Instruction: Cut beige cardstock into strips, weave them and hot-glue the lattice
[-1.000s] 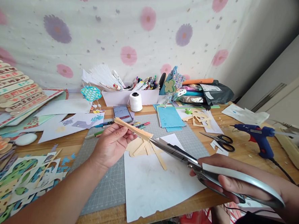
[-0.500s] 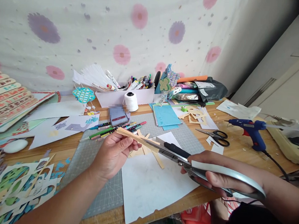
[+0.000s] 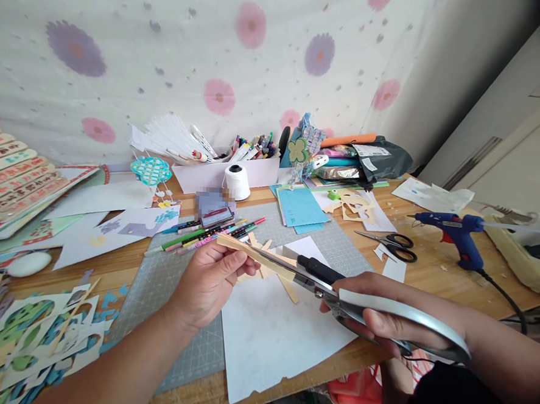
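Observation:
My left hand (image 3: 215, 278) pinches a tan paper strip (image 3: 275, 267) between thumb and fingers, holding it above the table. Wrapped round the handles of large scissors (image 3: 324, 284) is my right hand (image 3: 395, 316). The scissor blades point left and lie along the strip, close to my left fingertips; whether they are fully closed on it I cannot tell. Below the blades, several cut tan strips (image 3: 288, 290) lie on a white sheet (image 3: 284, 343), which rests partly on a grey cutting mat (image 3: 191, 356).
Small black-handled scissors (image 3: 399, 248) and a blue glue gun (image 3: 455, 228) lie to the right. Pens (image 3: 194, 237), a thread spool (image 3: 237, 183) and blue paper (image 3: 301, 205) are farther back. Cut-out paper scraps (image 3: 37, 346) pile up at the left front.
The scissors have slid a little to the left along the strip, toward my left hand. My left hand, still pinching the strip, has shifted slightly right.

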`<action>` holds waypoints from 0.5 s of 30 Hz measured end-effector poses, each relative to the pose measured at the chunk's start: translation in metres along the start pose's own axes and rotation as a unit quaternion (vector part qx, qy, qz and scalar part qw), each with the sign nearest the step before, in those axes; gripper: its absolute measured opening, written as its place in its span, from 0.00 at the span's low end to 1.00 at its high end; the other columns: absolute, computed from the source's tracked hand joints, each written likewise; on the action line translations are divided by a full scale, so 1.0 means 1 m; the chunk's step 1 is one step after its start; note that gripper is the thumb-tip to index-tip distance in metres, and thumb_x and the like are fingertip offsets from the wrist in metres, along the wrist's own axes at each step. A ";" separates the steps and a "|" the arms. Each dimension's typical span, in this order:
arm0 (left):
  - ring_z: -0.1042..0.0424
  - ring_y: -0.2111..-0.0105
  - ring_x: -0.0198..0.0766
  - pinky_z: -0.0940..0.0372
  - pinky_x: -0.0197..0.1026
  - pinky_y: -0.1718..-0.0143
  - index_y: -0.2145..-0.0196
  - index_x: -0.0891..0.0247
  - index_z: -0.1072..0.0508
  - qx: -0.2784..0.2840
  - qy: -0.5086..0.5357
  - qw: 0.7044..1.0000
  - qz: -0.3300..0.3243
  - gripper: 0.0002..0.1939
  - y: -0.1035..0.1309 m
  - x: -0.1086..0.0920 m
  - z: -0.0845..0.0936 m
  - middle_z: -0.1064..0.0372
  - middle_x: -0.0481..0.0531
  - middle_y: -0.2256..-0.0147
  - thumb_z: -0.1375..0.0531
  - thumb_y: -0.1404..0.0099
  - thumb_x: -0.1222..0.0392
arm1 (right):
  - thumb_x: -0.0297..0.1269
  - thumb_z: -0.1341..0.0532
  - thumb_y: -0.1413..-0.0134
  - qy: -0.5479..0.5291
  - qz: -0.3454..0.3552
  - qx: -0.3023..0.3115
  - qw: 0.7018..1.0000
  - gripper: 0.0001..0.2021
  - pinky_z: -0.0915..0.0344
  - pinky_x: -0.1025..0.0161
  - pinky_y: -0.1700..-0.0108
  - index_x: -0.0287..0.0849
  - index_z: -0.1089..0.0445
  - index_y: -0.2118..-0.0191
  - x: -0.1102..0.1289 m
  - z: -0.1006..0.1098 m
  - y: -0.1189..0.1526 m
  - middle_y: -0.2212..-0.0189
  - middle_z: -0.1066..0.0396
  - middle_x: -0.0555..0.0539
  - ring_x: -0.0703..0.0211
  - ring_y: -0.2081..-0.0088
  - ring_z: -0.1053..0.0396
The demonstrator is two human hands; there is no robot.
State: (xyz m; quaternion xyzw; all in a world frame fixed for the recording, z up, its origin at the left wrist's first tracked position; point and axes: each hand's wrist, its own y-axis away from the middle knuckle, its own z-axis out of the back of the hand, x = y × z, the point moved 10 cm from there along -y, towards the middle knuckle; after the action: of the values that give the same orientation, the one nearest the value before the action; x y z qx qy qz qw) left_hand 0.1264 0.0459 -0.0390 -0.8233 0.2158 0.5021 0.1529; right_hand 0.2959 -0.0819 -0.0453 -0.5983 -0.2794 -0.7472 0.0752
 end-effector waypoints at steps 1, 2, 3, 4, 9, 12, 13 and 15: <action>0.30 0.74 0.33 0.33 0.35 0.71 0.72 0.66 0.20 0.000 -0.004 1.000 -0.001 0.10 0.000 0.000 0.000 0.24 0.52 0.74 0.26 0.50 0.59 | 0.62 0.42 0.45 -0.003 0.003 0.011 1.000 0.30 0.39 0.71 0.77 0.40 0.32 0.48 0.001 -0.002 -0.001 0.68 0.39 0.49 0.68 0.75 0.40; 0.30 0.74 0.34 0.34 0.35 0.71 0.72 0.66 0.20 0.000 -0.007 1.000 -0.003 0.10 -0.001 0.000 0.000 0.24 0.52 0.74 0.26 0.50 0.59 | 0.62 0.42 0.44 -0.006 0.008 0.019 1.000 0.30 0.40 0.71 0.78 0.40 0.32 0.49 0.003 -0.003 -0.003 0.69 0.40 0.51 0.68 0.76 0.42; 0.30 0.74 0.34 0.34 0.36 0.71 0.71 0.66 0.20 0.001 -0.010 1.000 -0.004 0.10 -0.001 0.000 0.000 0.25 0.52 0.75 0.26 0.50 0.59 | 0.62 0.42 0.44 -0.009 0.013 0.024 1.000 0.30 0.41 0.71 0.78 0.40 0.32 0.50 0.004 -0.004 -0.004 0.70 0.41 0.52 0.69 0.77 0.44; 0.30 0.75 0.34 0.34 0.36 0.71 0.71 0.66 0.20 0.004 -0.012 1.000 -0.004 0.11 -0.002 -0.001 0.000 0.25 0.52 0.75 0.26 0.50 0.58 | 0.62 0.42 0.45 -0.012 0.017 0.027 0.999 0.30 0.42 0.71 0.78 0.40 0.31 0.50 0.006 -0.005 -0.005 0.71 0.41 0.52 0.69 0.77 0.44; 0.30 0.75 0.33 0.33 0.36 0.70 0.72 0.66 0.21 0.010 -0.014 1.000 0.007 0.11 -0.001 0.000 -0.001 0.24 0.51 0.75 0.26 0.51 0.59 | 0.63 0.42 0.45 -0.007 0.027 0.045 0.999 0.31 0.44 0.71 0.79 0.38 0.32 0.50 0.011 -0.011 -0.007 0.72 0.43 0.52 0.69 0.78 0.46; 0.30 0.76 0.32 0.32 0.36 0.70 0.72 0.65 0.21 0.005 -0.010 1.000 0.017 0.11 -0.001 0.003 0.000 0.24 0.51 0.75 0.26 0.51 0.58 | 0.64 0.43 0.45 -0.001 0.016 0.029 0.999 0.31 0.44 0.70 0.78 0.39 0.33 0.49 0.006 -0.009 -0.006 0.72 0.43 0.53 0.69 0.78 0.47; 0.30 0.76 0.32 0.32 0.36 0.70 0.72 0.65 0.21 0.004 -0.008 1.000 0.019 0.11 -0.001 0.004 0.000 0.24 0.51 0.75 0.26 0.51 0.58 | 0.64 0.43 0.44 0.000 0.007 0.018 1.000 0.31 0.43 0.69 0.78 0.40 0.33 0.49 0.003 -0.008 -0.006 0.72 0.43 0.53 0.69 0.78 0.46; 0.30 0.76 0.32 0.32 0.36 0.70 0.73 0.65 0.21 0.002 -0.005 1.000 0.023 0.11 -0.001 0.006 0.001 0.24 0.50 0.76 0.26 0.52 0.58 | 0.63 0.43 0.44 0.007 -0.003 0.004 1.000 0.30 0.44 0.69 0.77 0.41 0.33 0.49 -0.001 -0.005 -0.006 0.72 0.42 0.53 0.69 0.79 0.46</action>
State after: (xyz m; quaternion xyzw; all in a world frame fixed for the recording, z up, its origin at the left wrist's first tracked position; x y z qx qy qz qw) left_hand 0.1282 0.0465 -0.0446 -0.8152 0.2347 0.5094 0.1447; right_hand 0.2893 -0.0802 -0.0489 -0.5919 -0.2833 -0.7506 0.0772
